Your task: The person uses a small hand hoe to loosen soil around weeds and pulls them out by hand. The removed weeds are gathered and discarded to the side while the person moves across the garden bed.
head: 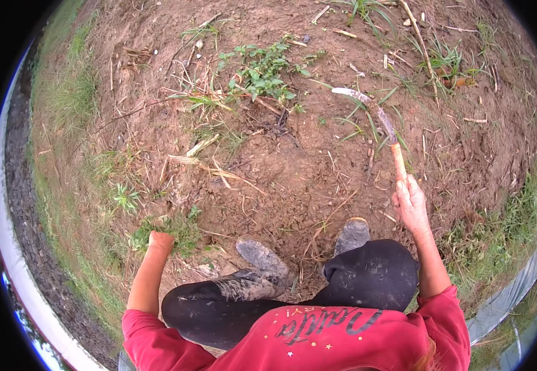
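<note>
My right hand (410,204) grips the wooden handle of a sickle (386,121). The sickle's curved, soil-smeared blade reaches forward and bends left over some grass blades (370,125). To the left, my left hand (161,242) is closed in a fist at a bunch of green weeds (178,234), low beside my boot. Its fingers are hidden under the back of the hand. A leafy green weed (264,69) grows from the brown soil (278,162) ahead, left of the blade's tip.
My muddy boots (261,257) stand on the soil before my bent knees. Dry stalks (199,160) lie scattered about. Grass tufts (454,60) grow at the upper right. A gravel strip (32,195) and a pale edge (11,227) curve along the left. Plastic sheeting (505,297) lies at the lower right.
</note>
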### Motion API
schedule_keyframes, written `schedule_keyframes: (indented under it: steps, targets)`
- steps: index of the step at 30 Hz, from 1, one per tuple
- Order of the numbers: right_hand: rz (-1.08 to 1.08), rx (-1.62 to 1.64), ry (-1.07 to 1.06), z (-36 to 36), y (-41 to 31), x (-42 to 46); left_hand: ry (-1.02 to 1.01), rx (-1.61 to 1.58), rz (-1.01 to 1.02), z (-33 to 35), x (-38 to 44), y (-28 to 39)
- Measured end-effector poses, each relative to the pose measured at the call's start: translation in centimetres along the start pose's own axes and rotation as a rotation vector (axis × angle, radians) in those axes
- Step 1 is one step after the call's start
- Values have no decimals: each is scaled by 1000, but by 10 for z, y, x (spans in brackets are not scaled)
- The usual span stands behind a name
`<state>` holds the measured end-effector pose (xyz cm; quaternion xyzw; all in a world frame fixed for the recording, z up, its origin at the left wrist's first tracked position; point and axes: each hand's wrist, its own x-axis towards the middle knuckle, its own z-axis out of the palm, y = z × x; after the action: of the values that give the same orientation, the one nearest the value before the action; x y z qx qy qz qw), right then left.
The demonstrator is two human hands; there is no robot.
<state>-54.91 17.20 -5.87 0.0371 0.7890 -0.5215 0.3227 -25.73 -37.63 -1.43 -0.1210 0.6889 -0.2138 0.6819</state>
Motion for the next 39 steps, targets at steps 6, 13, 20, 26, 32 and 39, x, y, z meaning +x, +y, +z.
schedule_keyframes:
  steps: [6, 13, 20, 26, 32, 39]
  targets:
    - [133, -99, -260, 55, -1, 35, 602, 300, 381, -75, -39, 65]
    - [-147, -555, -441, 142, -20, 74, 1217, 291, 224, -214, 11, 134]
    - [-223, -588, -529, 164, -12, 104, 1031, 25, -93, -248, 62, 130]
    - [-114, -565, -635, 124, -19, 60, 885, 53, 222, -243, 30, 111]
    - [-33, -324, -525, 50, 19, 7, 725, -2, 713, -187, -18, 158]
    - [-163, -283, 20, 62, -36, 121, 1382, 8, 482, -317, -9, 157]
